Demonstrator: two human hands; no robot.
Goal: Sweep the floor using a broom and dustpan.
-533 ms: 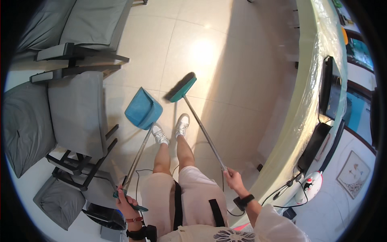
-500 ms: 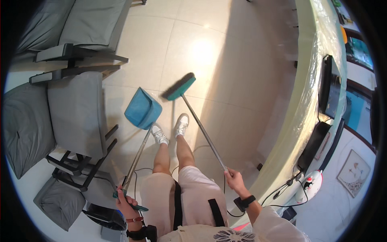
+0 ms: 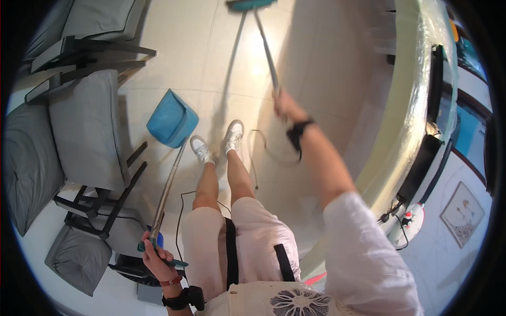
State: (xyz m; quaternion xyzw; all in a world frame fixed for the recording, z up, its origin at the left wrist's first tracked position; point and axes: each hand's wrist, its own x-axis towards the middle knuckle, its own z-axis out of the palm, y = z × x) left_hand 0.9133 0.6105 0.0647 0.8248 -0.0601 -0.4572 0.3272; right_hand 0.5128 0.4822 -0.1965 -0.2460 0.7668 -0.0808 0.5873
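Ahead of the left grip (image 3: 159, 258) we see a thin black cord (image 3: 182, 195) on the pale tiled floor (image 3: 327, 68), and further left a grey padded chair (image 3: 87, 131). Well right of the right grip (image 3: 288, 107), we find a plastic-draped worktop (image 3: 406, 68) and a framed picture (image 3: 461, 214).

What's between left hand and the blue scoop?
A metal pole, running from the green grip in the left hand to the blue scoop; head view.

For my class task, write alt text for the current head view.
From above, a person holds a green-headed broom forward in the right hand and a long-handled blue dustpan in the left hand. Grey chairs stand along the left.
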